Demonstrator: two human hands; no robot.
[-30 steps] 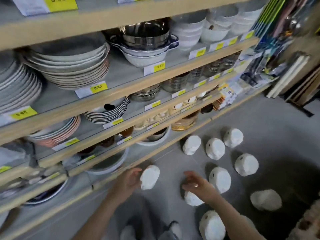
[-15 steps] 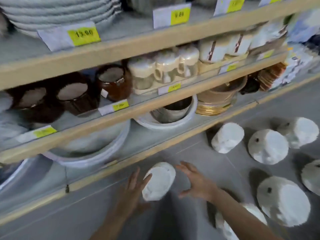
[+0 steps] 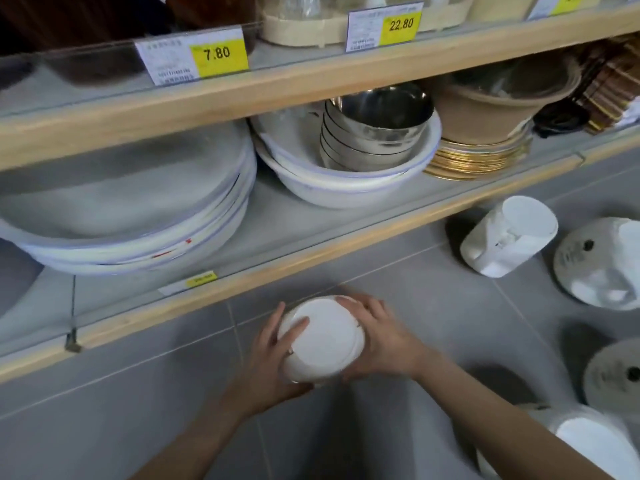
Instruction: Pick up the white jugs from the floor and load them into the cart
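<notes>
A white jug (image 3: 323, 341) with a flat round top stands on the grey tiled floor just in front of the lowest shelf. My left hand (image 3: 270, 355) grips its left side, thumb lying across the top. My right hand (image 3: 379, 341) grips its right side, fingers curled round the far edge. Several more white jugs sit on the floor to the right: one tilted near the shelf (image 3: 509, 237), two with dark-holed lids (image 3: 599, 261) (image 3: 616, 375), and one at the bottom right (image 3: 588, 445). No cart is in view.
A wooden shelf edge (image 3: 311, 268) runs diagonally close above the held jug. On the lowest shelf stand white basins (image 3: 131, 216), stacked steel bowls in a basin (image 3: 374, 129), and brown tubs on gold plates (image 3: 485, 116). Open floor (image 3: 138, 393) lies to the left.
The view has dropped much closer to the floor. Both hands, which were reaching beside the jug, have closed round its two sides.
</notes>
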